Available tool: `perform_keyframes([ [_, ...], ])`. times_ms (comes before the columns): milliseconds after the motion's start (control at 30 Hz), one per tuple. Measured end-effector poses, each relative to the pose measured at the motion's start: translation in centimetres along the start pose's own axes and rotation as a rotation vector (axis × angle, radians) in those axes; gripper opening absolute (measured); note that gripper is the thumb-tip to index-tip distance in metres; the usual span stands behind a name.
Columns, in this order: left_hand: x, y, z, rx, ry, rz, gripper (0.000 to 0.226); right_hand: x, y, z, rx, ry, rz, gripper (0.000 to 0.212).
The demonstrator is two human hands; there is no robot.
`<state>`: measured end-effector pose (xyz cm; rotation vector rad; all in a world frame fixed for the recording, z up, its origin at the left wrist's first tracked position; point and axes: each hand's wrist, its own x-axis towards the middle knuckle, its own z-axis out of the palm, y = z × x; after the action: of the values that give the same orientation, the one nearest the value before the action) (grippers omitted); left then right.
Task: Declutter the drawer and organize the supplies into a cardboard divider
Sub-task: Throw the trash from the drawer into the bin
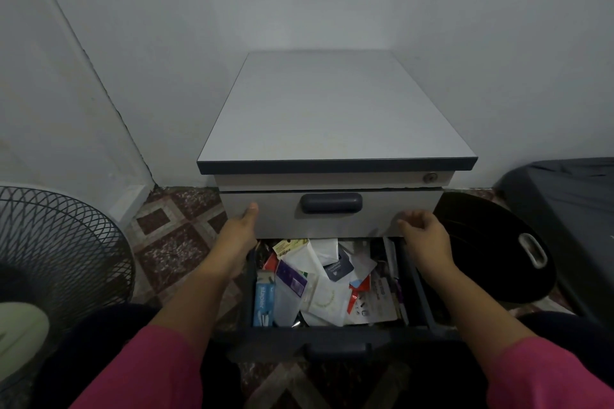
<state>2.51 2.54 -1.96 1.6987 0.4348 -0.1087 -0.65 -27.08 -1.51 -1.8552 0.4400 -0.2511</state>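
At the drawer's two side edges: both hands sit level with the closed upper drawer front.
Left hand [240, 226]: fingers straight and together, tips against the left end of the closed pale grey upper drawer front [282, 212]; it holds nothing.
Right hand [423, 232]: fingers loosely curled above the right side wall of the open drawer; whether they grip the wall cannot be told.
Sleeves: pink fabric sleeves [149, 372] cover both forearms near the bottom edge.
Open drawer: dark blue-grey lower drawer [332, 337], pulled out toward the person, between the two arms.
Supplies: jumble of paper and plastic packets [327, 289] fills the drawer, overlapping one another; a blue staples box [264, 300] lies along the left wall, a small dark blue card [337, 268] rests on white envelopes near the centre.
Cabinet: low grey pedestal cabinet [332, 116] with a dark blue front trim, a dark oval handle [331, 202] and a round keyhole lock [431, 177] at upper right.
Surroundings: black wire-grilled fan [59, 259] at left; black rounded lid with a white handle [491, 242] at right; patterned tile floor [179, 226] beneath.
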Motion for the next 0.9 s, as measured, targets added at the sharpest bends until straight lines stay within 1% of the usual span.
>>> perform_keyframes([
  [67, 0.3, 0.1, 0.0, -0.01, 0.0, -0.011, 0.057, 0.1, 0.0, 0.1, -0.009, -0.008, -0.006, 0.014],
  [167, 0.3, 0.1, 0.0, -0.063, 0.007, -0.036, 0.036, 0.3, -0.1, 0.0, -0.025, 0.007, -0.016, 0.019],
  [233, 0.3, 0.3, -0.2, -0.081, 0.018, -0.05, 0.036, 0.4, -0.3, -0.1, -0.059, 0.072, -0.032, 0.027],
  [300, 0.5, 0.4, -0.3, -0.076, 0.026, -0.057, 0.037, 0.6, -0.6, -0.4, -0.079, 0.176, -0.04, 0.038],
  [367, 0.6, 0.4, -0.5, -0.081, 0.021, -0.067, 0.036, 0.9, -0.9, -0.7, -0.039, 0.243, -0.035, 0.049],
  [500, 0.9, 0.2, -0.8, -0.06, -0.004, -0.06, 0.038, 1.0, -0.6, -0.6, 0.069, 0.188, -0.064, 0.059],
  [633, 1.2, 0.0, -1.1, -0.033, -0.017, -0.048, 0.04, 1.1, -0.2, -0.4, 0.077, 0.183, -0.083, 0.062],
  [800, 1.4, -0.2, -1.0, -0.041, -0.014, -0.035, 0.031, 0.9, 0.0, -0.5, 0.076, 0.152, -0.096, 0.065],
  [833, 1.2, -0.2, -1.1, -0.028, -0.011, -0.026, 0.031, 0.9, 0.0, -0.5, 0.08, 0.143, -0.095, 0.067],
  [900, 1.0, -0.2, -1.1, 0.014, -0.005, -0.018, 0.041, 0.6, 0.0, -0.5, 0.075, 0.147, -0.091, 0.069],
])
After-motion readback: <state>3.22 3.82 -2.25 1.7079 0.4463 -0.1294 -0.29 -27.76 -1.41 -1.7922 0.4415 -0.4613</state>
